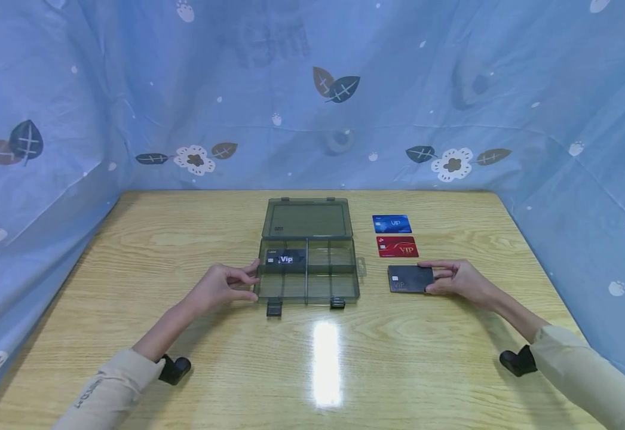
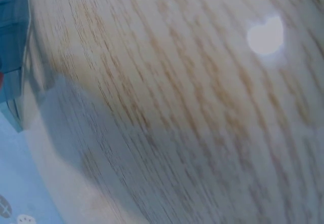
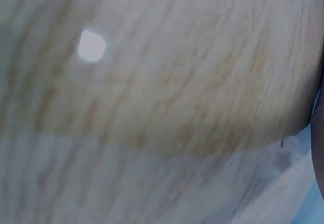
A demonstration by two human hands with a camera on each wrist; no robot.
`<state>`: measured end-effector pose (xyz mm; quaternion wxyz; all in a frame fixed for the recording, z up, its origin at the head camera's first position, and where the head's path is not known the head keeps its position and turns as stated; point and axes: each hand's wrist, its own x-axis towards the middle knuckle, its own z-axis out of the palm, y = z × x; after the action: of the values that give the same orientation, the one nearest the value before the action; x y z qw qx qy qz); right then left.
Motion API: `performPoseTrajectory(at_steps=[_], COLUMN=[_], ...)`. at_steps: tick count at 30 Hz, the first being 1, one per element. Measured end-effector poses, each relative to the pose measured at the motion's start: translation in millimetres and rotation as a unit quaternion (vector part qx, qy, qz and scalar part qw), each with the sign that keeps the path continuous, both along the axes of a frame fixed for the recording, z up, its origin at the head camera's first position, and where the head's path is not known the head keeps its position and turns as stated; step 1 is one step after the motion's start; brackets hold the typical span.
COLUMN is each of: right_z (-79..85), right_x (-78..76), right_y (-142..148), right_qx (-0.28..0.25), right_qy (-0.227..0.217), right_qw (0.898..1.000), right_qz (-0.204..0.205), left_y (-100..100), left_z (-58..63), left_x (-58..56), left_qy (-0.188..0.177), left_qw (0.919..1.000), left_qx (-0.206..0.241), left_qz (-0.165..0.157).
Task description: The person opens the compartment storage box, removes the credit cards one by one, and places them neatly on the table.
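Note:
A translucent grey compartment box (image 1: 318, 289) lies on the table with its lid (image 1: 308, 221) folded back. Inside its back left compartments rests a black card (image 1: 287, 259) marked Vip. My left hand (image 1: 213, 291) holds the box's left side, fingertips on the wall and thumb near the front corner. To the right of the box, my right hand (image 1: 463, 282) pinches the right end of a dark VIP card (image 1: 409, 279) between thumb and fingers. Whether that card touches the table cannot be told. The left wrist view catches only the box's edge (image 2: 12, 41).
Behind the dark card lie a red card (image 1: 397, 246) and a blue card (image 1: 392, 224). Two black latches (image 1: 274, 308) stick out from the box's front. A blue patterned cloth (image 1: 312, 131) surrounds the wooden table (image 1: 226, 370) at the back and sides.

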<state>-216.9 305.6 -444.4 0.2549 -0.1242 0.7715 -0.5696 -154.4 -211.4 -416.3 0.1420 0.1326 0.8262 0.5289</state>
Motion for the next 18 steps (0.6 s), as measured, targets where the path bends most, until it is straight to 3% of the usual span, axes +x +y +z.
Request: performPoseTrajectory(at_steps=[8,18], right_z=[4.1,6.6], right_x=[-3.6,-5.8], right_y=[-6.3,-12.8], right_qx=[0.044,0.046], right_qy=[0.044,0.101], right_qw=[0.998,0.994], right_qz=[-0.007,-0.003], left_y=[0.6,0.9], left_z=[-0.1,-0.5], left_x=[-0.5,-0.6], left_qy=[0.005,0.008], left_qw=[1.0,1.0], left_qx=[-0.001,-0.005], left_qz=[-0.002,-0.001])
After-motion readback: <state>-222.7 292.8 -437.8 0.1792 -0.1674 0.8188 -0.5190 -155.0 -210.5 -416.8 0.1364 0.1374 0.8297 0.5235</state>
